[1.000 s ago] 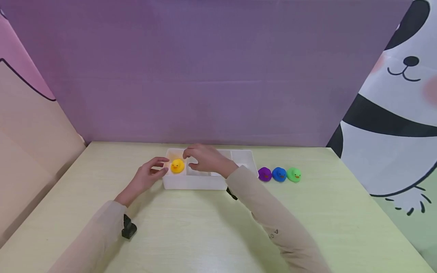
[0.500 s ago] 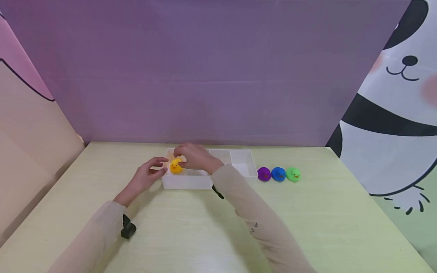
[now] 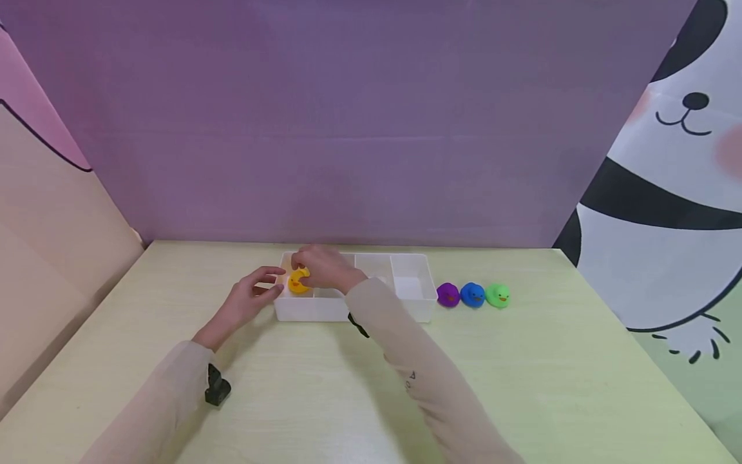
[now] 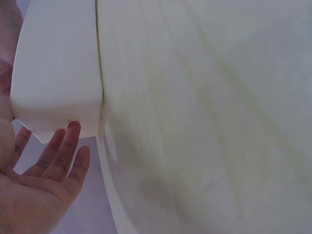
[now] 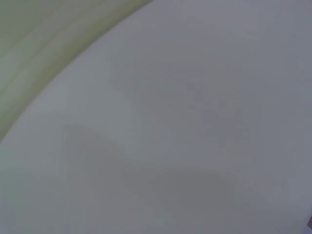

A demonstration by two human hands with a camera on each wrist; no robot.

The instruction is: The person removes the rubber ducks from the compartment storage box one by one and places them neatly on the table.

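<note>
Yellow duck in leftmost compartment of white tray, on pale green surface. Right hand over duck, fingers curled round it; duck's right side hidden by hand, exact pinch hard to make out. Left hand flat against tray's left end, fingers straight, touching wall. Right wrist view blurred, shows nothing readable. Purple duck, blue duck, green duck in row just right of tray. Since a second ago: right hand moved left from middle compartment onto duck.
</note>
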